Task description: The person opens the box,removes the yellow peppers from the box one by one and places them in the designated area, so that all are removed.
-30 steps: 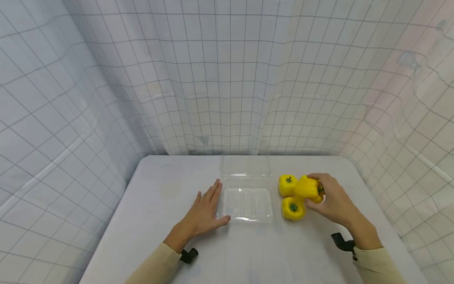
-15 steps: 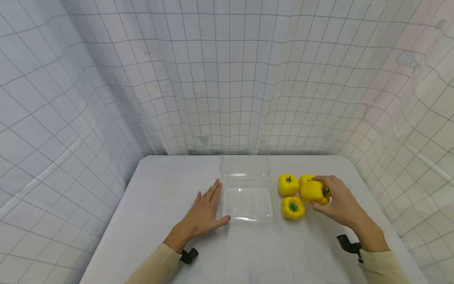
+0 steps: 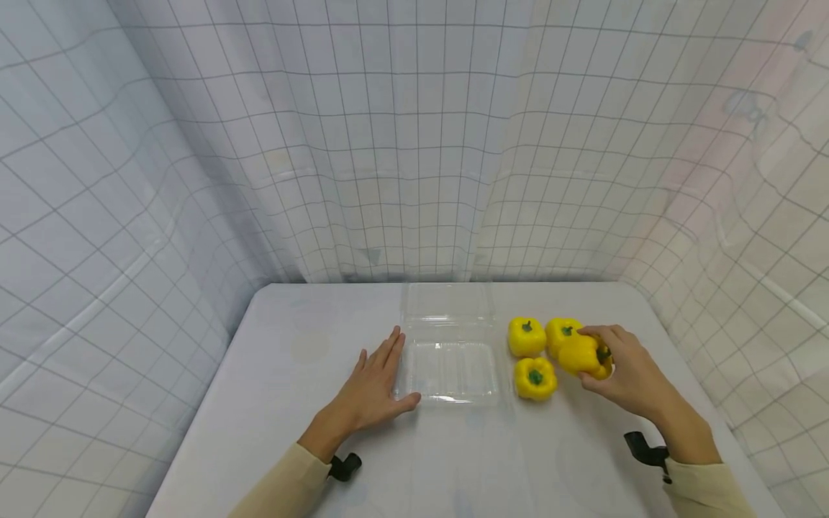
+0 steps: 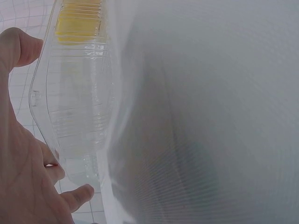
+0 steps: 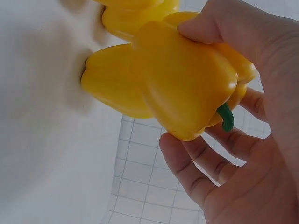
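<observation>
My right hand (image 3: 624, 370) grips a yellow bell pepper (image 3: 576, 354), lying sideways between thumb and fingers. Its green stem faces the palm in the right wrist view, where the pepper (image 5: 187, 74) looks raised off the table. Three more yellow bell peppers stand stem up: one at the back left (image 3: 527, 337), one in front of it (image 3: 535, 379), and one (image 3: 562, 332) partly covered by the held pepper. My left hand (image 3: 369, 392) lies with fingers spread along the left side of a clear plastic clamshell box (image 3: 451, 370), thumb and fingertips at its rim (image 4: 33, 95).
The box's lid (image 3: 448, 302) is folded back towards the rear of the white table (image 3: 311, 338). A white grid-patterned curtain (image 3: 414, 144) surrounds the table on three sides. Black wrist mounts (image 3: 345, 466) sit on both forearms.
My right hand has moved right and slightly towards me with the held bell pepper, uncovering more of the pepper behind it. The left hand and the box have stayed put.
</observation>
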Available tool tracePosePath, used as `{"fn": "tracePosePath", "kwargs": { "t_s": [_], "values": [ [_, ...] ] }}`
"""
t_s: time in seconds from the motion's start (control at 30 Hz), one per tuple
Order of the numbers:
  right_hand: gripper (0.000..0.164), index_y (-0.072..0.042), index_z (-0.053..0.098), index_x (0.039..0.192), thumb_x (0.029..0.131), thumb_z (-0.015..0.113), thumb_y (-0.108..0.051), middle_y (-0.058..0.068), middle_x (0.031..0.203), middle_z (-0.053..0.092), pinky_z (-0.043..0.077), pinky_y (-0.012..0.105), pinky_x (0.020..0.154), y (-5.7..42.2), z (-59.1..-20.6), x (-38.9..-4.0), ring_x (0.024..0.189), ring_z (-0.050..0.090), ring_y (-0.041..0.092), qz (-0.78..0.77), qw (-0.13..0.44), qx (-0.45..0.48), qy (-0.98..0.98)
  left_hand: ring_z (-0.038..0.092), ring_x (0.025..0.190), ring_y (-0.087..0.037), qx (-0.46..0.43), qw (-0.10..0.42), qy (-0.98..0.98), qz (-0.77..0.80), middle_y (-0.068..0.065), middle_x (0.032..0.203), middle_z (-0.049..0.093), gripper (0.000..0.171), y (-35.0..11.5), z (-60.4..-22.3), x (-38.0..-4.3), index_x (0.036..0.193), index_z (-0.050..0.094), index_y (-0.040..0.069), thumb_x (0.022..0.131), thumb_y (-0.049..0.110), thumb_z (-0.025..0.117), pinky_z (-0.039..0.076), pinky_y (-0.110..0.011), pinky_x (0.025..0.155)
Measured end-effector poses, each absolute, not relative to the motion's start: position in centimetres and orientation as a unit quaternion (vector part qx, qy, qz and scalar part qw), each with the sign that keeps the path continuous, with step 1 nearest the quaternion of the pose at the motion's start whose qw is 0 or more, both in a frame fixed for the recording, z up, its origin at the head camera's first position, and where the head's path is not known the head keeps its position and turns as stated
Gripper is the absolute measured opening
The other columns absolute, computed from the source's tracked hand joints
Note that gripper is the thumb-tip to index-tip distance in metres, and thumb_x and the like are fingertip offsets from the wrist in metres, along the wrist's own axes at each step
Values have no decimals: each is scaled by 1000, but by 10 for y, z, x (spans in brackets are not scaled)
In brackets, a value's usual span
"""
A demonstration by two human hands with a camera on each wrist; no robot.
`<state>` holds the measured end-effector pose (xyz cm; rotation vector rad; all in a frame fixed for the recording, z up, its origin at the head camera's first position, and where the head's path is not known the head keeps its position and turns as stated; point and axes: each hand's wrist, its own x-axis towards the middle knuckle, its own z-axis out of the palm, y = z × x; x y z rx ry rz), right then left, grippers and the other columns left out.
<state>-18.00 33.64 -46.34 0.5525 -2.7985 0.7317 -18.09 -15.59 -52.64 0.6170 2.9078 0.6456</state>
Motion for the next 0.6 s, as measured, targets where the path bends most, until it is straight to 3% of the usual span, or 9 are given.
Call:
{"fn": "tracePosePath", "kwargs": {
  "t_s": [0.2,0.6],
  "values": [
    [74,-5,69,149,84,103,-10,28,145,72,60,75,104,340,-464,-179,126,68,49,249,70,182,-949,32,180,-42,201,51,955,214,-10,199,10,117,-156,-526,-181,188,14,6,102,69,65,24,-83,141],
    [77,0,64,147,83,104,-12,26,145,72,60,62,99,342,-475,-180,119,66,40,242,17,172,-955,30,181,-40,199,55,953,221,-8,200,8,118,-157,-526,-181,189,11,9,102,69,66,21,-82,142]
  ]
}}
